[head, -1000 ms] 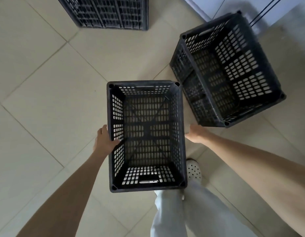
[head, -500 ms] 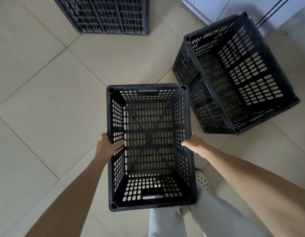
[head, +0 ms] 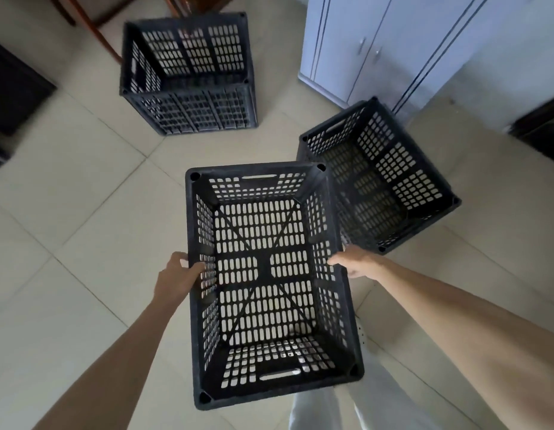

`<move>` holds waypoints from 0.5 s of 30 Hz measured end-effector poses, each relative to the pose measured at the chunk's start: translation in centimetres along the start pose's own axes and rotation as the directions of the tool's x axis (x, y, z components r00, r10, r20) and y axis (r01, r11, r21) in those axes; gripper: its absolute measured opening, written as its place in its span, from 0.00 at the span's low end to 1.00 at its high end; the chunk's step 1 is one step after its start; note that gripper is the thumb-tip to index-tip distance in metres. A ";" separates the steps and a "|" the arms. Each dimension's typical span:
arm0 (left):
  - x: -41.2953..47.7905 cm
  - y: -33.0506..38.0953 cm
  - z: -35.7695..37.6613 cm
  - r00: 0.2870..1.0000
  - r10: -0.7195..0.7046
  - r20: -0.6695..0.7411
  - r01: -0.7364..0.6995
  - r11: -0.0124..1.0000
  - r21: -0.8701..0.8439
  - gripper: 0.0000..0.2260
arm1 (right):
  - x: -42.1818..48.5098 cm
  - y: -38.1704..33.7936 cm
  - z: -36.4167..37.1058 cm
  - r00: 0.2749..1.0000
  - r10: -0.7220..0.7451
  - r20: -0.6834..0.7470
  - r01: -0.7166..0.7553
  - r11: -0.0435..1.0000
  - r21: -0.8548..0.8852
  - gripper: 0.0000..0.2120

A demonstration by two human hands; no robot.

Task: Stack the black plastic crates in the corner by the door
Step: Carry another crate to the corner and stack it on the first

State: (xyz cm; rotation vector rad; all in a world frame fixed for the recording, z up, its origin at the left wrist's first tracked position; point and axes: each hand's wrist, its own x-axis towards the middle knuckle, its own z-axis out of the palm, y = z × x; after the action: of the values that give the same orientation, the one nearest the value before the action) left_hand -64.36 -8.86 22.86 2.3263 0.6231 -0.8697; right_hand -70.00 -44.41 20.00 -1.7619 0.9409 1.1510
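I hold an empty black slotted crate [head: 266, 389] in front of me, above the tiled floor. My left hand [head: 176, 277] grips its left rim, thumb hooked over the edge. My right hand [head: 355, 262] grips the right rim the same way. A second black crate [head: 424, 169] sits open on the floor just right of it, turned at an angle, its near corner hidden behind the held crate. A third black crate [head: 204, 110] stands on the floor farther back at the left.
A pale cabinet [head: 372, 51] with two small handles rises behind the angled crate. Wooden furniture legs [head: 102, 35] stand behind the far crate. Dark furniture [head: 12, 91] borders the left edge, and another dark object [head: 546, 125] the right edge. My trouser legs are below the crate.
The crate in my hands has risen closer to the camera and looks larger. My view has tilted up, bringing the far crate, the cabinet and the furniture into sight.
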 end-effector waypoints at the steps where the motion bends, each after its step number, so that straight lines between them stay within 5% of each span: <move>1: -1.1 1.3 -1.2 1.000 0.022 -0.011 -0.021 0.999 0.038 0.18 | -1.9 -0.5 -1.2 1.000 -0.013 0.012 0.012 1.000 0.014 0.18; 7: -7.6 9.8 -6.5 0.984 0.172 -0.044 -0.153 0.949 0.275 0.17 | -12.2 -1.7 -8.4 0.996 -0.088 -0.017 0.089 0.993 0.078 0.17; 15: -13.4 23.2 -6.6 0.925 0.374 0.067 -0.355 0.790 0.499 0.19 | -18.6 2.2 -17.4 0.962 -0.088 -0.257 0.123 0.985 0.124 0.13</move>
State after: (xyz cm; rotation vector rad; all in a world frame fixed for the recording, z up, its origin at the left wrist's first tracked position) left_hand -56.89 -24.36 44.44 2.7990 -0.0788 -0.8795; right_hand -71.82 -58.26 41.42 -1.8472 1.0354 0.7871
